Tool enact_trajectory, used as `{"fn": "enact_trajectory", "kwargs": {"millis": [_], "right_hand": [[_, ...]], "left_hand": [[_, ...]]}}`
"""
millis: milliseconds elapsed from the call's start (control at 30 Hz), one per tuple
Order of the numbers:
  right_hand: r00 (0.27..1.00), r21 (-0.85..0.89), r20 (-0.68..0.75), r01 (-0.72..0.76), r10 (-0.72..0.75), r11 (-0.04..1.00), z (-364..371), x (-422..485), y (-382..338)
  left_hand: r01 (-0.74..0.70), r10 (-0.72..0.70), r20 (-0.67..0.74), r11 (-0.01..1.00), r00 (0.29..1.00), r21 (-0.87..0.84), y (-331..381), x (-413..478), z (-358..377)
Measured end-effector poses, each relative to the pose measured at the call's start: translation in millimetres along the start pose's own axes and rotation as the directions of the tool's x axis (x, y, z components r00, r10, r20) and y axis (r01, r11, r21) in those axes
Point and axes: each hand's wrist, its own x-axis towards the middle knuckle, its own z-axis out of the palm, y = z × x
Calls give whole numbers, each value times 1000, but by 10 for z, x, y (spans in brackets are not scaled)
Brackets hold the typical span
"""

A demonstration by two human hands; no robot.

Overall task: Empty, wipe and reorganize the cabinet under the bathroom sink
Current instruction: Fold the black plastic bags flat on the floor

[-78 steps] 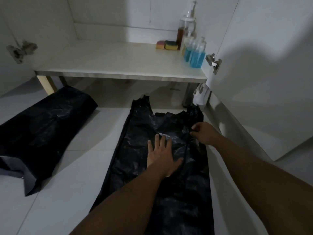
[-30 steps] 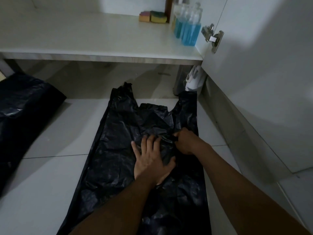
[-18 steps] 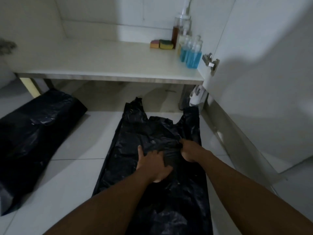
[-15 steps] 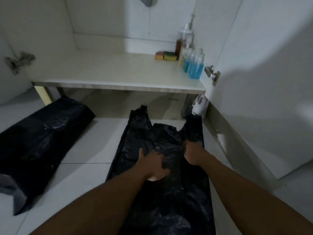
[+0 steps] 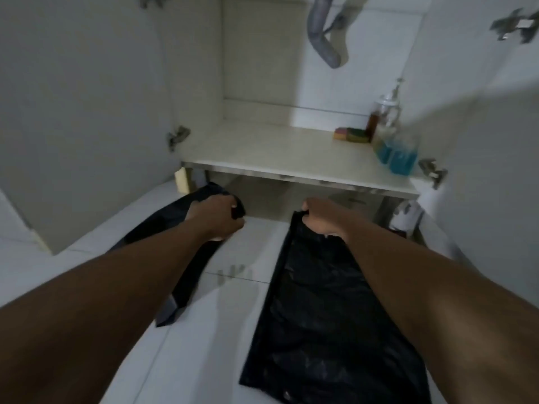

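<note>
- Head cam: L hand [image 5: 217, 218] has fingers curled tight on the top edge of L bag [image 5: 185, 287]; R hand [image 5: 322, 220] is fisted round the top edge of R bag [image 5: 326, 316]. Both clamped on plastic, neither free.
- Both bags lie on floor [image 5: 227, 330], trailing from each grip back toward the body. Well apart, bare tile btwn them. L bag mostly hidden under the forearm.
- Just past both grips & above them: shelf [image 5: 277, 153] front edge. Beyond & right of R grip, at the shelf's back-right corner: sponges [image 5: 351, 135], blue bottles [image 5: 404, 161], pump bottle [image 5: 385, 112]. Pipe [image 5: 322, 39] hangs high above R grip.
- Handling (my guess): thin film, v. light, limp, so will sag & drag, won't hold shape. Slick on tile, so slides easily; could slip thru fingers unless bunched. Likely tears if snagged on hinges [image 5: 178, 135] or the shelf edge. Can't tell if anything's inside either.
- Where to hold: bunched top/handle end, as now. For flattening or folding, pinch the top corners instead.
- Count: 2 bags, 2 sponges, 1 pump bottle, 1 pipe, 4 hinges in view. Blue bottles: 2 sure, poss a 3rd behind, can't tell.
</note>
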Motion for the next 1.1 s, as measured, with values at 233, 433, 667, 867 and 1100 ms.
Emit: {"fn": "enact_trajectory", "kwargs": {"millis": [233, 433, 667, 867, 1100], "right_hand": [[971, 103, 107, 204, -214, 974, 702, 152, -1225], [952, 209, 149, 234, -267, 950, 1322, 321, -1868], [955, 148, 137, 242, -262, 959, 1912, 331, -2256], [976, 156, 65, 194, -206, 969, 2034, 423, -2250], [968, 182, -92, 246, -233, 952, 1620, 530, -2069]], "left_hand": [[314, -314, 49, 949, 948, 10, -1154, -384, -8], [393, -406, 235, 914, 883, 102, -1809, -536, 301], [106, -186, 227, 940, 956, 324, -1948, -581, 438], [114, -143, 42, 908, 989, 403, -1950, -547, 459], [114, -78, -147, 959, 986, 258, -1853, -445, 256]]}}
